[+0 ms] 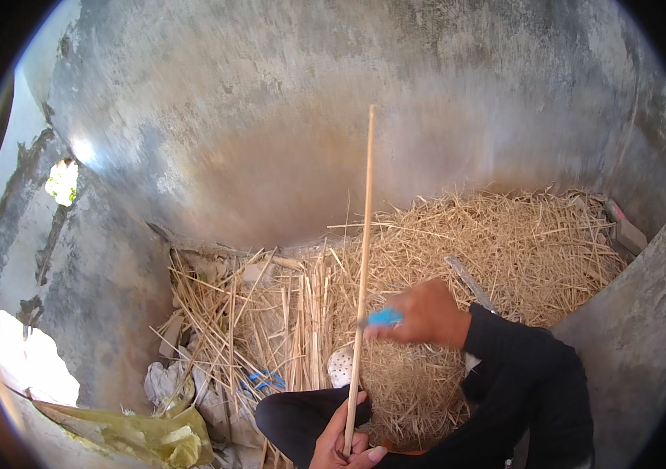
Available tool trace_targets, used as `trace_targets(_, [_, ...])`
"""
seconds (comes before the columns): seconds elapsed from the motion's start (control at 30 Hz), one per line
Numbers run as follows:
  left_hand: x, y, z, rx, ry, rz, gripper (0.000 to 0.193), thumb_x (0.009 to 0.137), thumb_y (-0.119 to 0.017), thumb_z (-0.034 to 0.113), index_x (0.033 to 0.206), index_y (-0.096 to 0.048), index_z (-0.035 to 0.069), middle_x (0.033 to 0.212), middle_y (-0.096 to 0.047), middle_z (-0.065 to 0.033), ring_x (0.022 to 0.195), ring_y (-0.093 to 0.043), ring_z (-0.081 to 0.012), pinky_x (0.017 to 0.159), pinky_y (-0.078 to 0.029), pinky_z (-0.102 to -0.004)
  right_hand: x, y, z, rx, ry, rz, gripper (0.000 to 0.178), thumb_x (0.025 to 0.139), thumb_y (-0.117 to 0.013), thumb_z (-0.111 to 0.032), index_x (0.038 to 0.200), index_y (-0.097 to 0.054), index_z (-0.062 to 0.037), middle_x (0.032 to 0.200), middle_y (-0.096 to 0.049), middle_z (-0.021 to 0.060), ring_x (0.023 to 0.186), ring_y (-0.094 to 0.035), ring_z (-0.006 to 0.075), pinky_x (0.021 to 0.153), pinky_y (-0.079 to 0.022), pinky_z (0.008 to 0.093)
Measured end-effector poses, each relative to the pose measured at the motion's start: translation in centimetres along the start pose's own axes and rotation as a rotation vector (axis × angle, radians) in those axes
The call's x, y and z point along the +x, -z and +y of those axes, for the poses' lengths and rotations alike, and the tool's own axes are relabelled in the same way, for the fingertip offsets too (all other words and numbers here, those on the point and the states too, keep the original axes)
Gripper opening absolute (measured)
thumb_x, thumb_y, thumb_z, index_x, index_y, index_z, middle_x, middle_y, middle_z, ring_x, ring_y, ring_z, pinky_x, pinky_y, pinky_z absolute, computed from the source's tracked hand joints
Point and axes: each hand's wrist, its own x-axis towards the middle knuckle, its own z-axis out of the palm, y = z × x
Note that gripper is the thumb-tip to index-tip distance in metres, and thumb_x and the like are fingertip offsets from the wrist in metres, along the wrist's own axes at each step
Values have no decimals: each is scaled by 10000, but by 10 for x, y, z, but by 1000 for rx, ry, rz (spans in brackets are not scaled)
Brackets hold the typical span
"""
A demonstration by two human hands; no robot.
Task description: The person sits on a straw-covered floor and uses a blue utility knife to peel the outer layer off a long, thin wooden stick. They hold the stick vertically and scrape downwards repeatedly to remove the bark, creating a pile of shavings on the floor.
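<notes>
A long, pale wooden or bamboo stick (366, 211) stands nearly upright before me, tilted slightly to the right at its top. My left hand (344, 442) is closed round its lower end, by my dark-clad knee. Beside the stick's middle, my right hand (425, 314) grips a small tool with a blue handle (384, 316). That tool's front end meets the stick; motion blur hides its exact kind. A black sleeve covers my right forearm.
Straw-like shavings (497, 234) are heaped at the right, with a flat grey strip (469, 281) on them. Split sticks (313, 313) lie left of centre. A yellowish plastic sheet (137, 434) is at the lower left. Grey walls (286, 117) enclose the space.
</notes>
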Motion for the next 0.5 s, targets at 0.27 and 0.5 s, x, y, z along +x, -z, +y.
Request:
trace_targets(0.27, [-5,-4,-6,-4,15,-43,771,820,-697,138,1444,-266,-7,637,-294,109,541,-254,-1,499,-173,-169,23,11,51,-169,-177,103,766,766,-431,-802,513,-608,-100,409,-492,67,341,-494,207,346,-367,343])
trace_targets(0.5, [-2,-1,-9,76,-74,14,781,814,-723,152,1440,-282,-3,656,-290,104,572,-262,-9,517,-191,-165,13,10,20,-33,51,117,727,783,-488,-752,468,-554,-100,360,-432,58,316,-478,191,343,-372,326])
